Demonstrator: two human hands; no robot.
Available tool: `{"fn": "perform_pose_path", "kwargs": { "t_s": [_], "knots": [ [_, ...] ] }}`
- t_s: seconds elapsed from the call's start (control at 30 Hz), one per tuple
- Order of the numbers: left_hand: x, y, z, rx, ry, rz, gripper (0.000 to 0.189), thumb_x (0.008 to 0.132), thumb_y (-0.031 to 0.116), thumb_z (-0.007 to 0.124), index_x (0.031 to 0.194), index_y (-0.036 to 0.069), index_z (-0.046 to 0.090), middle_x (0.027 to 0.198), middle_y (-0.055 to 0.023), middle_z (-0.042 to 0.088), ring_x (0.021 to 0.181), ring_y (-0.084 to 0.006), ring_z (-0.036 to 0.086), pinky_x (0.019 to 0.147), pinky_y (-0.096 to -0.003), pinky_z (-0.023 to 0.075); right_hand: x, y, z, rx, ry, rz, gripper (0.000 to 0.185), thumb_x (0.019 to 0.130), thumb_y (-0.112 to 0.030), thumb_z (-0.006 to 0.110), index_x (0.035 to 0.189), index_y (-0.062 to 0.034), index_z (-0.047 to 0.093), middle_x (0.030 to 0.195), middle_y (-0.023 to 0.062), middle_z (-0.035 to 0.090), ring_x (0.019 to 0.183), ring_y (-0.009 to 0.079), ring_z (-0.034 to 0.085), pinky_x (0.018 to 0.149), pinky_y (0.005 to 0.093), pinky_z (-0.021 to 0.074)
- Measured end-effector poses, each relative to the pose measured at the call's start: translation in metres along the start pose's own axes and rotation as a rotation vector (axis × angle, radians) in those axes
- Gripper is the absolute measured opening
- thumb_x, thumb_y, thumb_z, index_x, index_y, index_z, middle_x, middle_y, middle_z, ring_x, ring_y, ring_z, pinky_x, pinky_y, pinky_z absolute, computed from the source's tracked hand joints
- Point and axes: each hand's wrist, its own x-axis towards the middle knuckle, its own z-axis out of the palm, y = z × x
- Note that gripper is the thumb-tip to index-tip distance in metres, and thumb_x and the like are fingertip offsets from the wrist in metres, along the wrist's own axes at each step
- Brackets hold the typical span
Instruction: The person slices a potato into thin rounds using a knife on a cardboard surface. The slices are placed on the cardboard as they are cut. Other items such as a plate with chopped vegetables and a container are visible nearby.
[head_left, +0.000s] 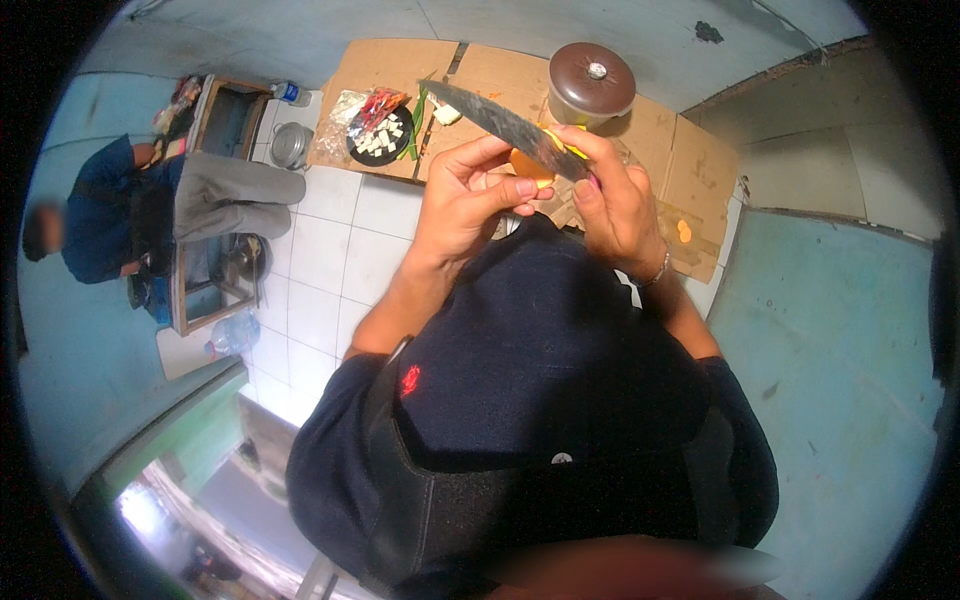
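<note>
My left hand (476, 187) has its fingers closed around an orange piece of vegetable (531, 166), perhaps carrot. A kitchen knife (495, 116) with a broad, dark-stained blade is held in my right hand (616, 199), its tip towards the upper left. The blade lies across the orange piece, with yellow bits beside it. Fingers cover most of the handle. Beyond my left hand, a black plate (380, 159) holds white cubes, with a plastic bag of red chillies (382, 107) at its edge. Green leaves (417, 124) and a pale vegetable piece (445, 112) lie beside the plate.
Flattened cardboard (495, 67) covers the floor ahead. A tub with a brown lid (589, 79) stands at the back, and orange pieces (683, 231) lie at right. Left are a metal pot (290, 145), a wooden-framed table (217, 315), a water bottle (234, 334) and another person (112, 210).
</note>
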Motion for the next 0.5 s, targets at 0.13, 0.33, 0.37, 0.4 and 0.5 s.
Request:
{"fn": "perform_pose_path", "kwargs": {
  "t_s": [0.13,0.33,0.37,0.4,0.5],
  "knots": [
    [0.000,-0.002,-0.002,0.004,0.020,-0.006,0.047,0.085,-0.012,0.066,0.130,-0.011,0.054,0.114,-0.0200,0.067,0.091,-0.0238,0.073,0.071,-0.0245,0.0606,0.001,0.000,0.000,0.003,-0.011,0.036,0.038,0.092,-0.013,0.054,0.129,-0.0045,0.055,0.072,0.0216,0.062,0.063,0.0374,0.065,0.059,0.0415,0.0493],
    [0.000,-0.005,-0.009,0.041,0.039,0.000,0.053,0.083,-0.012,0.067,0.134,-0.007,0.052,0.114,-0.0204,0.066,0.090,-0.0258,0.073,0.071,-0.0261,0.0610,0.004,-0.004,-0.004,0.074,-0.061,0.209,0.035,0.094,-0.016,0.052,0.127,-0.0056,0.056,0.064,0.0170,0.055,0.057,0.0321,0.059,0.058,0.0385,0.0448],
    [0.000,-0.005,-0.011,0.038,0.040,0.012,0.054,0.083,-0.012,0.067,0.135,-0.006,0.052,0.114,-0.0204,0.066,0.090,-0.0259,0.073,0.071,-0.0265,0.0610,0.005,-0.003,-0.003,0.089,-0.052,0.205,0.034,0.094,-0.016,0.052,0.127,-0.0058,0.056,0.063,0.0165,0.054,0.057,0.0311,0.059,0.058,0.0383,0.0441],
    [0.001,-0.005,-0.013,0.034,0.039,0.027,0.055,0.083,-0.012,0.068,0.135,-0.006,0.052,0.114,-0.0203,0.066,0.089,-0.0259,0.073,0.072,-0.0268,0.0611,0.006,-0.003,-0.004,0.093,-0.060,0.246,0.034,0.095,-0.016,0.052,0.127,-0.0059,0.056,0.063,0.0168,0.055,0.058,0.0318,0.059,0.059,0.0393,0.0440],
    [0.001,-0.003,-0.022,0.060,0.100,0.038,0.055,0.083,-0.012,0.068,0.136,-0.006,0.052,0.113,-0.0200,0.067,0.088,-0.0247,0.073,0.072,-0.0277,0.0611,0.010,0.002,-0.006,0.062,-0.078,0.319,0.035,0.095,-0.017,0.052,0.128,-0.0060,0.054,0.064,0.0177,0.055,0.061,0.0344,0.060,0.059,0.0423,0.0433]
  ]
}}
